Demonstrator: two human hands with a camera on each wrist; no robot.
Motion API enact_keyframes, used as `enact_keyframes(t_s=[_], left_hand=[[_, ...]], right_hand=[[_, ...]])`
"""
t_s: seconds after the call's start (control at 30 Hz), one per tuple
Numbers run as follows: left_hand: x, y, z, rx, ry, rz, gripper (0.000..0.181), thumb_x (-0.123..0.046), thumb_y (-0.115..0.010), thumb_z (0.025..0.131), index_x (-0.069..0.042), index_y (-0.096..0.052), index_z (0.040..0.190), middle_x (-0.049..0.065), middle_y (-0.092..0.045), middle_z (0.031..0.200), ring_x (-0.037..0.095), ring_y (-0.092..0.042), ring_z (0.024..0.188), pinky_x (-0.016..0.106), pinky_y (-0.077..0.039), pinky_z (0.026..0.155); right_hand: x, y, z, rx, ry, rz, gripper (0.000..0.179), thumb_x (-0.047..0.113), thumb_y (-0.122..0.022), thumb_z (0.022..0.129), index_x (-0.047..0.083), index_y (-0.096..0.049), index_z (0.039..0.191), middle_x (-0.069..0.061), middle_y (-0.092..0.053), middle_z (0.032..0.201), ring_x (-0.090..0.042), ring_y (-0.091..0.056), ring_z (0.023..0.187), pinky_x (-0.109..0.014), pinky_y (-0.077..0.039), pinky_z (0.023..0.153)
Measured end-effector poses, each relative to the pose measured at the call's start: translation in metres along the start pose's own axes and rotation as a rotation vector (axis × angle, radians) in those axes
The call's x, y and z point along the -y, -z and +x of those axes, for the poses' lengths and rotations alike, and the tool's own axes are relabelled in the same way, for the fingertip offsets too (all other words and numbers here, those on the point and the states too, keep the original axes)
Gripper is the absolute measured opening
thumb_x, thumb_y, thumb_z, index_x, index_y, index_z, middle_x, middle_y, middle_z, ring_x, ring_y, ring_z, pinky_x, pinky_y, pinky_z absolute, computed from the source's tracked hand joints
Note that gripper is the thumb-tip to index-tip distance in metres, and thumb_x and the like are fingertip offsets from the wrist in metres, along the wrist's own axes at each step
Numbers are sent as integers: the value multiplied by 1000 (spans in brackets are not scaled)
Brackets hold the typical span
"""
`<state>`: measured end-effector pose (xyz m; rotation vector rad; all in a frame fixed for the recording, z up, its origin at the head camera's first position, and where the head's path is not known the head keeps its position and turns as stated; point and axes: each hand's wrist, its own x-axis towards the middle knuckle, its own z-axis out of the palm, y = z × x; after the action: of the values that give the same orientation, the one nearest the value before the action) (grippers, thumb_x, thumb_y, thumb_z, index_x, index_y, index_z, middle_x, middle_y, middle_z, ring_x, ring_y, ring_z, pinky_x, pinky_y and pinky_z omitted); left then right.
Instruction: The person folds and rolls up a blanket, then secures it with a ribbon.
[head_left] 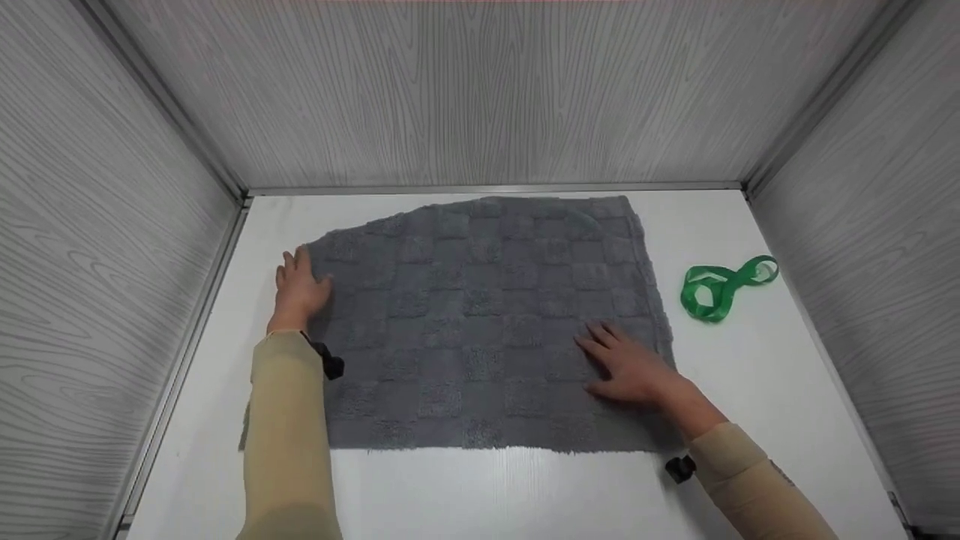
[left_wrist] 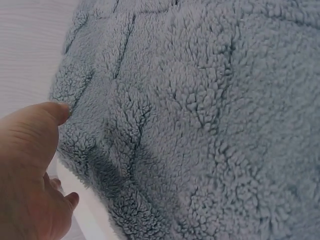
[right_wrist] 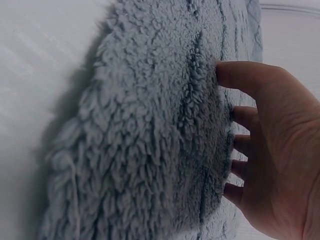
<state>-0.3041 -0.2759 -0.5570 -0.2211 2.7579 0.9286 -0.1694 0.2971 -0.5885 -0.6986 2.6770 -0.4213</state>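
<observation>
A grey fluffy cloth (head_left: 480, 322) with a checkered pile lies spread over the white table, its upper left edge slanting. At its left edge is my left hand (head_left: 298, 289), fingers extended and thumb apart. In the left wrist view, that thumb (left_wrist: 57, 112) reaches the cloth's edge, while the other fingers show beyond it with nothing between them. My right hand (head_left: 626, 367) rests on the lower right part of the cloth, fingers spread. Seen from the right wrist, its fingertips (right_wrist: 225, 75) touch the pile.
To the right of the cloth lies a looped green ribbon (head_left: 709, 292) on the white table (head_left: 480, 495). Wood-grain panels enclose the table at the back (head_left: 480, 90), left (head_left: 82, 247) and right (head_left: 885, 247).
</observation>
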Motion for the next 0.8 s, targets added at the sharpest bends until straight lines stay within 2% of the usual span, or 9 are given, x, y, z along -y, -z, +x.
enact_keyframes(t_s=[0.13, 0.2, 0.33, 0.4, 0.5, 0.6, 0.7, 0.8], left_hand=[[2, -5, 5, 40, 55, -63, 78, -24, -39, 109, -3, 16, 160, 33, 21, 162, 54, 10, 149, 63, -7, 120], [2, -7, 5, 34, 98, -98, 77, -25, -35, 109, -5, 19, 160, 33, 15, 164, 54, 6, 150, 62, -8, 120], [1, -9, 3, -27, 189, -173, 77, -31, -34, 110, -8, 19, 160, 27, -1, 167, 51, -3, 151, 62, -10, 121], [-1, -9, 1, -55, 210, -222, 78, -32, -37, 109, -6, 14, 162, 26, -6, 167, 47, -7, 153, 59, -13, 122], [-4, -7, 1, -70, 186, -299, 73, -25, -45, 107, 3, -6, 162, 28, -19, 165, 44, -21, 151, 54, -22, 121], [-7, -5, 1, -27, 138, -346, 69, -21, -49, 104, 7, -19, 159, 30, -28, 160, 43, -30, 147, 52, -29, 119], [-11, -2, 1, 28, 137, -374, 80, -36, -49, 105, 5, -10, 161, 29, -17, 165, 42, -20, 152, 53, -23, 121], [-18, -1, 0, 37, 177, -431, 95, -58, -43, 104, 2, 2, 162, 24, -4, 168, 39, -8, 155, 50, -16, 123]], right_hand=[[0, 0, 1, 1, -3, -11, 85, 51, -67, 94, 18, -29, 163, -14, -15, 170, -41, -9, 154, -64, -28, 115], [1, 0, 1, -4, 2, -20, 85, 50, -67, 94, 17, -30, 163, -15, -16, 169, -43, -11, 154, -65, -28, 114], [2, 1, 0, -6, 4, -17, 85, 50, -67, 94, 15, -31, 163, -17, -18, 168, -44, -13, 153, -68, -27, 113], [2, 1, -1, -4, 2, -11, 84, 49, -67, 94, 15, -31, 162, -17, -17, 168, -44, -13, 153, -68, -26, 113], [2, 1, -1, -6, 3, -10, 84, 49, -67, 94, 15, -31, 163, -16, -17, 169, -44, -12, 153, -68, -26, 114], [2, 0, -1, -3, 6, -4, 84, 49, -67, 95, 16, -30, 163, -16, -16, 169, -43, -12, 154, -67, -26, 114], [1, -1, 0, -1, 7, -5, 85, 49, -66, 95, 16, -29, 163, -15, -16, 169, -43, -11, 154, -67, -26, 114], [1, -1, 1, -2, 9, -11, 84, 50, -66, 95, 17, -29, 163, -16, -16, 169, -43, -11, 154, -68, -26, 114]])
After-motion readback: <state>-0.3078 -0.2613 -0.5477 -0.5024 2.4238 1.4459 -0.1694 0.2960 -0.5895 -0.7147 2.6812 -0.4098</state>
